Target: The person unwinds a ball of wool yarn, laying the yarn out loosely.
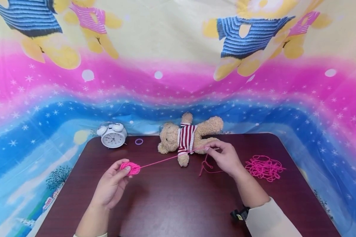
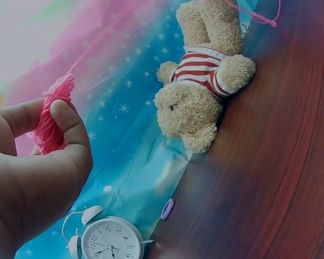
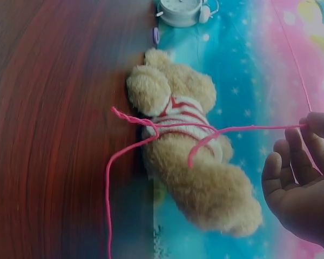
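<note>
My left hand (image 1: 114, 182) pinches a small wound bundle of pink yarn (image 1: 131, 168) between thumb and fingers, raised over the left part of the table. From the bundle a taut strand (image 1: 161, 160) runs up to my right hand (image 1: 225, 157), whose thumb and forefinger pinch it. Below the right fingertips the yarn hangs in a loop with a twisted, knotted bit (image 3: 132, 117), seen in front of the teddy bear in the right wrist view. A loose tangled heap of pink yarn (image 1: 265, 168) lies on the table right of the right hand.
A teddy bear (image 1: 186, 138) in a red-and-white striped shirt lies on its side at the table's back edge. Left of it are a purple ring (image 1: 138, 142) and a white twin-bell alarm clock (image 1: 112, 135). A printed cloth (image 1: 172, 82) hangs behind the dark table (image 1: 172, 204).
</note>
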Tool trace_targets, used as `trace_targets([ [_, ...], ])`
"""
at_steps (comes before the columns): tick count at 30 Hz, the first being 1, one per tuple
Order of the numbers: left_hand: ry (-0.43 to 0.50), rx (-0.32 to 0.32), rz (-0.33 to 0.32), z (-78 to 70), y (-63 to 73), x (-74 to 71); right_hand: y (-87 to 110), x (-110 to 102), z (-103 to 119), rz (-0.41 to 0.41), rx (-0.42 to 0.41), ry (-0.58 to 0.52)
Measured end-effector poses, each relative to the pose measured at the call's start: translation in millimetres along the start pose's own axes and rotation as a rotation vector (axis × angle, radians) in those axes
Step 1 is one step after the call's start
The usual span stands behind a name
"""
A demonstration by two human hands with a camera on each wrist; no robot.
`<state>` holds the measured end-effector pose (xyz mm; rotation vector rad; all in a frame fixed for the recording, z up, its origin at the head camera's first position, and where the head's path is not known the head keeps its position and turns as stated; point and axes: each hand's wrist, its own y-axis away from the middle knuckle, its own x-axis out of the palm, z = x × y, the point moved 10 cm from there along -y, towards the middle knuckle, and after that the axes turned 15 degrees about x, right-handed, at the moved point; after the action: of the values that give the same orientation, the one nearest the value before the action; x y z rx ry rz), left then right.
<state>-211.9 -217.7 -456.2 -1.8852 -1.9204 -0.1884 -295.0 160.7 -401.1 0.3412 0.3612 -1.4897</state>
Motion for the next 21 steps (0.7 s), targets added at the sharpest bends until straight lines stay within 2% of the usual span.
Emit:
trace_targets([
  [7,0.004,-0.004,-0.005,-0.3,1.3,-5.7,1.3,-22,-11,-0.019,0.051,0.017],
  [21,0.009,0.006,-0.013,-2.3,1.2,-15.5,10.2,-74,-37,-0.116,0.113,0.090],
])
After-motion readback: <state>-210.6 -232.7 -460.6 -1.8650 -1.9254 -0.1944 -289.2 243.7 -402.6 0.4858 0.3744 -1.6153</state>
